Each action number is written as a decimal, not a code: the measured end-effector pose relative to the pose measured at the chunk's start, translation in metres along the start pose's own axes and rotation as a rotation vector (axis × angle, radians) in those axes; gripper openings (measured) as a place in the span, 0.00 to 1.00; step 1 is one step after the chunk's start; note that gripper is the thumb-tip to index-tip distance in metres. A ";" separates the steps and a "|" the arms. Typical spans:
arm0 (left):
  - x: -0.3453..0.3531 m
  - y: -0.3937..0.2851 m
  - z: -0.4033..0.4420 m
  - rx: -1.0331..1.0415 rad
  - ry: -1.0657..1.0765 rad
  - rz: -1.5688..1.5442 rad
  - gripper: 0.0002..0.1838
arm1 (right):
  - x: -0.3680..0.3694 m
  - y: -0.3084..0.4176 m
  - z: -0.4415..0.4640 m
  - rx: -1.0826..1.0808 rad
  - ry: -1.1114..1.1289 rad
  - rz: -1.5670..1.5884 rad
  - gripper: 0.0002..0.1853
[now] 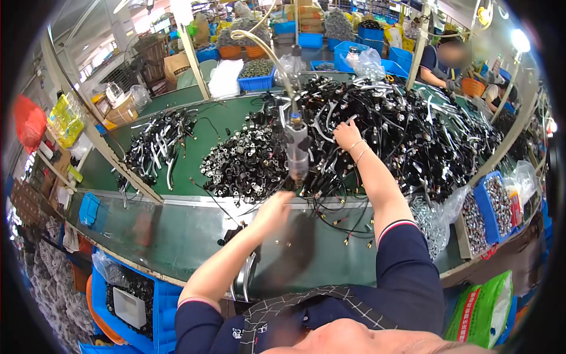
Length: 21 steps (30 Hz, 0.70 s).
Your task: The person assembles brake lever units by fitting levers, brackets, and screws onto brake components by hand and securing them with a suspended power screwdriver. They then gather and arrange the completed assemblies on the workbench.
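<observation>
My left hand [275,211] is just below the tip of a hanging power screwdriver [298,147], its fingers smeared by motion. Whether it holds anything cannot be made out. Farther forward, my right hand [349,137] reaches onto a large heap of black and silver brake levers [401,118] with cables, fingers curled at a lever there. Left of the screwdriver lies a pile of small black and silver clamps [242,162]. Near my left forearm, a silver brake lever [244,276] lies by the front of the bench, partly hidden by my arm.
A smaller group of brake levers [158,141] lies left on the green bench [194,227]. A blue bin of hardware [495,203] and a bag of silver screws [429,227] stand right. Metal posts [132,180] rise from the bench. A co-worker [439,65] is at far right.
</observation>
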<state>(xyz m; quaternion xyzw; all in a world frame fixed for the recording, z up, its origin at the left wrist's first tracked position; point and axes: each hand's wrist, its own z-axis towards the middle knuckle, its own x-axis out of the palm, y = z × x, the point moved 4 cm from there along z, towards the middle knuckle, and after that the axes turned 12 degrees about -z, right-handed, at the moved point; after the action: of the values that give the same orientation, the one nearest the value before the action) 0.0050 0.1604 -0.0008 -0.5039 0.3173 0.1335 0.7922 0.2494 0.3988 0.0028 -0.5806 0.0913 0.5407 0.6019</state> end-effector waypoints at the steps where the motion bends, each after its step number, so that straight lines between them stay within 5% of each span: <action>1: 0.003 0.014 0.032 -0.060 -0.014 -0.089 0.19 | 0.004 -0.001 0.008 -0.037 0.034 -0.066 0.10; 3: 0.012 0.036 0.089 -0.187 -0.002 -0.242 0.12 | 0.005 -0.007 0.007 -0.144 -0.045 -0.142 0.11; 7: 0.025 0.040 0.170 0.136 -0.120 0.550 0.11 | -0.048 -0.029 -0.039 -0.175 -0.004 -0.011 0.08; 11: 0.041 0.047 0.206 -0.545 -0.011 0.253 0.17 | -0.064 -0.025 -0.118 -0.128 0.352 0.439 0.11; 12: 0.049 0.052 0.209 -0.594 -0.015 0.211 0.17 | -0.078 -0.022 -0.132 0.049 0.761 0.999 0.13; 16: 0.054 0.052 0.206 -0.759 0.036 0.178 0.18 | -0.083 0.006 -0.169 0.474 0.778 1.931 0.12; 21: 0.019 0.060 0.204 -0.625 -0.084 0.289 0.16 | -0.116 0.012 -0.196 0.732 0.381 2.187 0.14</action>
<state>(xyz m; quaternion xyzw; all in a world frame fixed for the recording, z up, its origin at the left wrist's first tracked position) 0.0626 0.3657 0.0029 -0.6662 0.2960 0.3559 0.5847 0.2956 0.1765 0.0210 -0.0562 0.7817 0.6164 -0.0766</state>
